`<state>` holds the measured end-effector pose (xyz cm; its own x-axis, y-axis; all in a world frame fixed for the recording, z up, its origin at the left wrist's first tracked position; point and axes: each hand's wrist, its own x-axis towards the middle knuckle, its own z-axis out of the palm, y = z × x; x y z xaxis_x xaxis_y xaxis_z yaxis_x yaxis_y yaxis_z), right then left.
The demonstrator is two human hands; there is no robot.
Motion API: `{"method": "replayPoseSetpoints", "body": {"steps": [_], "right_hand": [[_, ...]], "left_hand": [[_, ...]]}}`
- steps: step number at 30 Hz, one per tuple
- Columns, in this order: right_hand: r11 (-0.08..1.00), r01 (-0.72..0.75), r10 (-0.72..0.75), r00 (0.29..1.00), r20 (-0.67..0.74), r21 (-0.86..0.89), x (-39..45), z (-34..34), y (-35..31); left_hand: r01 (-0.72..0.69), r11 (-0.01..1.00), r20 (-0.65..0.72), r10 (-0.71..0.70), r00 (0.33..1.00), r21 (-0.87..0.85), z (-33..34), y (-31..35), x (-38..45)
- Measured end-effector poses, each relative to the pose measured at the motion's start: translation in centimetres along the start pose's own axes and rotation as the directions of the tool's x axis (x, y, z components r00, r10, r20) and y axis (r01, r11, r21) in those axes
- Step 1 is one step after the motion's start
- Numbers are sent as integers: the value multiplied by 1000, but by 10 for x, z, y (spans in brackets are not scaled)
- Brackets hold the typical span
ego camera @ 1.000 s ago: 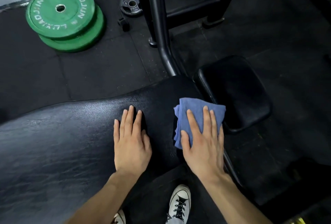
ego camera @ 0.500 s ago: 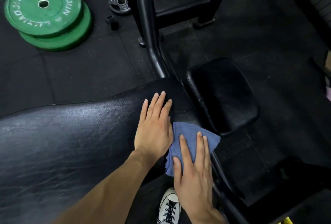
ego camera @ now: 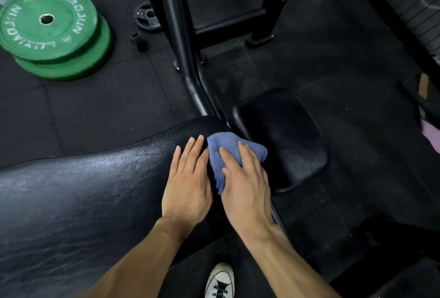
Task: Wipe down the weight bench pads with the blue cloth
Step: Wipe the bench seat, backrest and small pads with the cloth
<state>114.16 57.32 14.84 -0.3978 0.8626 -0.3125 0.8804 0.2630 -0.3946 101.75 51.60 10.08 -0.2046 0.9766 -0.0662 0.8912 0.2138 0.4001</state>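
The long black back pad point(ego camera: 90, 193) of the weight bench fills the lower left of the view. A smaller black seat pad point(ego camera: 285, 136) lies just past its right end. A folded blue cloth point(ego camera: 228, 147) lies on the back pad's right end. My right hand point(ego camera: 245, 185) presses flat on the cloth with straight fingers, covering its near half. My left hand point(ego camera: 188, 178) rests flat on the pad right beside the cloth, fingers straight and together.
Two stacked green weight plates point(ego camera: 52, 33) lie on the black rubber floor at far left. A small black plate point(ego camera: 148, 18) sits behind a black steel frame post point(ego camera: 176, 31). My white shoe point(ego camera: 220, 281) stands below the bench.
My right hand has slid the cloth away from me, up toward the far corner of the pad's right end. My left hand stayed flat on the pad beside it.
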Motion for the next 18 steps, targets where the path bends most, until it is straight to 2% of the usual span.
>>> {"method": "replayPoseSetpoints", "body": {"steps": [7, 9, 12, 18], "right_hand": [[996, 79, -68, 972, -223, 40, 27, -45, 17], [999, 40, -45, 977, -210, -27, 35, -42, 30], [980, -13, -6, 995, -95, -198, 45, -21, 46], [949, -57, 14, 990, -139, -309, 59, -4, 46]], "left_hand": [[9, 1000, -36, -10, 999, -13, 3, -1, 1], [10, 1000, -36, -9, 999, 3, 2, -1, 1], [9, 1000, -25, -8, 1000, 30, 2, -1, 1], [20, 999, 1, -20, 1000, 50, 3, -1, 2]]}}
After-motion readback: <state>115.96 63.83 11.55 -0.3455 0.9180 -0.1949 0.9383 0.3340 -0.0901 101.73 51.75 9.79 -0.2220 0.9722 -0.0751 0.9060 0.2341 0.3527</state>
